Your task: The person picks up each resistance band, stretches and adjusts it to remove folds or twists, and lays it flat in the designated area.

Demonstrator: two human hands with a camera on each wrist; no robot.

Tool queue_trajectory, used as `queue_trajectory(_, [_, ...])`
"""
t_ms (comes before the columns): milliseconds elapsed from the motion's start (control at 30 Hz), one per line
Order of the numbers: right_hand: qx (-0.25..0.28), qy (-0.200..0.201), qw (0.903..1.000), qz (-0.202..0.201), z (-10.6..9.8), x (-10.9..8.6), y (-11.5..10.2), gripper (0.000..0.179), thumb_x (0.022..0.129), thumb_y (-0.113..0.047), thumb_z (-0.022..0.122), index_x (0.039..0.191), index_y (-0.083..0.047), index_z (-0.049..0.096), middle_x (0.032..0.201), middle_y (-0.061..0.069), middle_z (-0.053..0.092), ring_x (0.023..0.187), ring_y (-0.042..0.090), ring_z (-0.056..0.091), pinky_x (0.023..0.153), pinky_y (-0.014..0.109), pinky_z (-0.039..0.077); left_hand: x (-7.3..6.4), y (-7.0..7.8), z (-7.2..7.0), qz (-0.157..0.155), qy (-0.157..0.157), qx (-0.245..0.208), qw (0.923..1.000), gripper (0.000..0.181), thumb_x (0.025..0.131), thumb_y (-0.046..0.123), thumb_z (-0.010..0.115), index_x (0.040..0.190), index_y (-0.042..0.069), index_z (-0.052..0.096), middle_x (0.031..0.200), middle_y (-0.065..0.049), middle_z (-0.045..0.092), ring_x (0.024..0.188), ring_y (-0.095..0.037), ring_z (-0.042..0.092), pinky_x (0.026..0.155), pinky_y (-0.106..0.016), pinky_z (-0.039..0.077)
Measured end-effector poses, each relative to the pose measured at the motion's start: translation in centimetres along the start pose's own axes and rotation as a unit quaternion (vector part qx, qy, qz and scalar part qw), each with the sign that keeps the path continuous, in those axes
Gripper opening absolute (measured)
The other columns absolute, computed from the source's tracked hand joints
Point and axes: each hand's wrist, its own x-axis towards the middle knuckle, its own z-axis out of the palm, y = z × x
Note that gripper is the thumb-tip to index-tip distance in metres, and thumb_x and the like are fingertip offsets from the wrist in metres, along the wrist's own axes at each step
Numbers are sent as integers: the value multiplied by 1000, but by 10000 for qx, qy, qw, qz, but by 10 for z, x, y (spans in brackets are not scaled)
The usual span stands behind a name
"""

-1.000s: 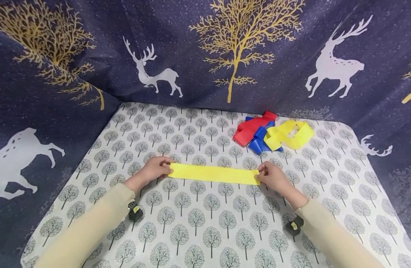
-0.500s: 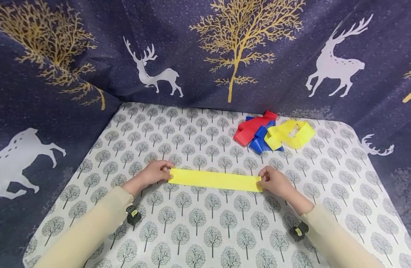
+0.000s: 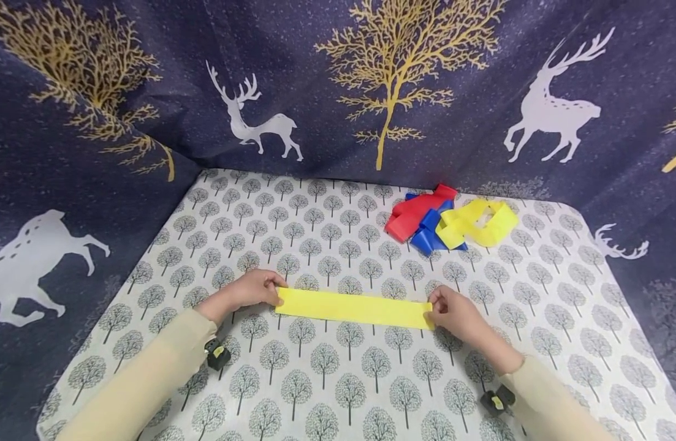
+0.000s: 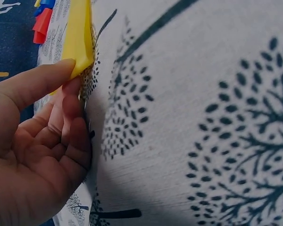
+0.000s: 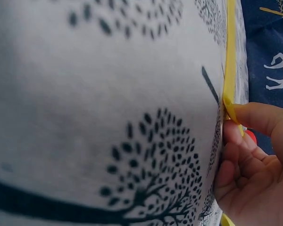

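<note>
A flat yellow ribbon strip [image 3: 354,307] stretches straight between both hands, low over the tree-print cloth. My left hand [image 3: 256,289] pinches its left end; in the left wrist view, the thumb [image 4: 52,77] presses the ribbon's end [image 4: 80,40] against the index finger. At the other end, my right hand [image 3: 456,313] pinches the ribbon between thumb and fingers, as the right wrist view shows with the hand [image 5: 257,155] right at the ribbon edge [image 5: 230,61]. The strip slopes slightly down toward the right in the head view.
At the back right lie a red ribbon [image 3: 415,214], a blue ribbon [image 3: 426,233] and a looped yellow ribbon [image 3: 494,226], overlapping in a loose heap. A dark blue curtain [image 3: 315,73] with deer and trees hangs behind the table [image 3: 293,398].
Both hands have drawn the yellow ribbon strip a little nearer to the body, keeping it stretched. The heap of ribbons at the back stays put.
</note>
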Motion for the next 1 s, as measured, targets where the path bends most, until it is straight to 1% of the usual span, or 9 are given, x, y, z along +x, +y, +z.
queue_trajectory(100, [-138,17,9999,-96,0,-5,1,25,85,-9,77,100,-1,58,80,4,62,68,13,49,55,20,42,-3,1,0,13,-74,-84,9999,40,81,3,77,118,-6,65,78,2,58,69,-11,48,60,-19,41])
queue_trajectory(167, [-216,55,9996,-146,1,-8,2,26,85,-10,78,99,-2,58,80,3,62,68,12,49,57,20,42,-5,1,0,83,-94,-116,9999,34,81,2,76,111,-5,63,76,2,56,69,-11,47,60,-19,40])
queue_trajectory(300, [-334,100,9988,-332,3,-12,5,26,85,-12,78,99,-3,58,79,2,62,66,8,48,58,20,42,-5,1,1,148,-91,-137,9998,26,80,1,76,100,-1,59,73,3,54,69,-12,46,62,-19,41])
queue_trajectory(367, [-323,104,9987,-391,4,-13,6,25,85,-11,78,99,-3,58,78,2,62,64,6,48,58,20,42,-5,0,1,202,-106,-98,9997,25,79,1,75,97,0,58,73,4,53,69,-12,46,63,-20,41])
queue_trajectory(433, [-285,75,9985,-457,4,-13,8,24,86,-11,77,99,-3,58,78,1,61,64,5,47,57,20,42,-6,1,2,231,-112,-96,9996,25,79,1,76,96,1,57,73,4,53,69,-12,47,64,-21,42])
queue_trajectory(533, [-153,-13,9990,-431,3,-13,10,23,87,-10,76,99,-4,57,78,1,60,64,5,46,58,19,42,-6,2,3,276,-139,-111,9995,26,78,1,75,97,1,58,74,4,54,70,-12,48,64,-21,43])
queue_trajectory(733, [38,-235,9982,-559,1,-12,14,24,87,-8,75,99,-5,55,78,-1,55,63,4,42,55,19,38,-7,4,4,198,-151,-134,9996,25,80,1,75,98,-1,58,74,3,53,69,-12,47,65,-22,42])
queue_trajectory(900, [54,-334,9970,-700,-1,-11,14,25,85,-7,75,98,-6,54,77,-1,55,63,3,42,55,20,39,-7,6,7,86,-8,13,10000,26,78,1,77,98,-1,59,77,1,54,71,-13,48,65,-23,44])
queue_trajectory(1000, [72,-405,9966,-713,-2,-10,14,25,84,-6,76,97,-6,54,78,-1,54,64,4,43,57,20,40,-7,6,8,37,76,22,10000,26,77,0,77,96,0,60,76,1,54,69,-13,48,62,-22,43])
